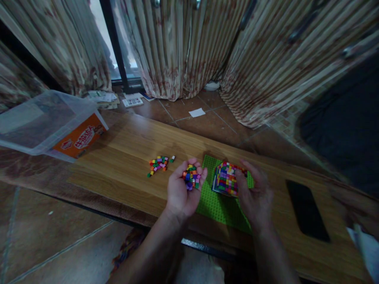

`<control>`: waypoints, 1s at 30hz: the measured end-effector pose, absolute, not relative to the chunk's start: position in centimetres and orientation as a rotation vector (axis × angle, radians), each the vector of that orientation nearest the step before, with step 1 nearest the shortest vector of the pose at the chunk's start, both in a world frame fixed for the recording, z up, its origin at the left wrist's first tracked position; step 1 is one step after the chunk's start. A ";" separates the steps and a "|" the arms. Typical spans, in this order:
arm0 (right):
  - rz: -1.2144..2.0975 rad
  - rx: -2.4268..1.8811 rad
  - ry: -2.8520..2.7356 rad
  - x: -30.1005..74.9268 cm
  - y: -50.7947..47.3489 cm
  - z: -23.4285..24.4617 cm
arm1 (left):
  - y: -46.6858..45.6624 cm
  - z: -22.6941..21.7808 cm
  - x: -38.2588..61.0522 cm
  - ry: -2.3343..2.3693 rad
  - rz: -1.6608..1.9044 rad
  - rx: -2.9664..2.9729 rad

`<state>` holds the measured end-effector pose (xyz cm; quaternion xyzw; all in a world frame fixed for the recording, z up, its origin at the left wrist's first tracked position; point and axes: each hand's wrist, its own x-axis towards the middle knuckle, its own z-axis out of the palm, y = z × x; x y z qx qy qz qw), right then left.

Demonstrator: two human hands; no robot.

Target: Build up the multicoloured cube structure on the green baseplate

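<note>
My left hand (pixel 182 188) is cupped palm-up over the wooden table (pixel 118 157), holding a heap of small coloured bricks (pixel 192 176). My right hand (pixel 255 194) grips the right side of a multicoloured block built of small bricks (pixel 226 179). That block stands on a green baseplate (pixel 218 207) lying flat near the table's front edge. A small scatter of loose coloured bricks (pixel 160 163) lies on the table to the left of my left hand.
A clear plastic tub with an orange label (pixel 50 124) lies tipped at the table's left end. A black phone (pixel 307 211) lies flat at the right. Curtains (pixel 183 43), papers (pixel 103 98) and tiled floor are beyond.
</note>
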<state>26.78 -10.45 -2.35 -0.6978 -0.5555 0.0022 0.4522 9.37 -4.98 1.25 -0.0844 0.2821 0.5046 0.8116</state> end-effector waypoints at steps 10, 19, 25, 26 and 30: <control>0.306 -1.668 -1.239 24.9 -10.0 -3.2 | -4.9 1.6 9.0 0.581 1.067 -0.151; 0.256 -1.537 -1.271 23.3 -11.4 -2.0 | -5.8 2.6 9.8 0.522 1.029 -0.097; 0.084 -1.427 -1.559 22.4 -12.4 0.2 | -6.2 2.7 10.4 0.530 0.966 -0.107; 0.097 -1.451 -1.579 22.3 -12.4 0.3 | -6.2 2.7 10.5 0.537 0.959 -0.110; 0.116 -1.556 -1.549 21.9 -12.1 0.1 | -6.3 2.6 10.9 0.549 0.961 -0.113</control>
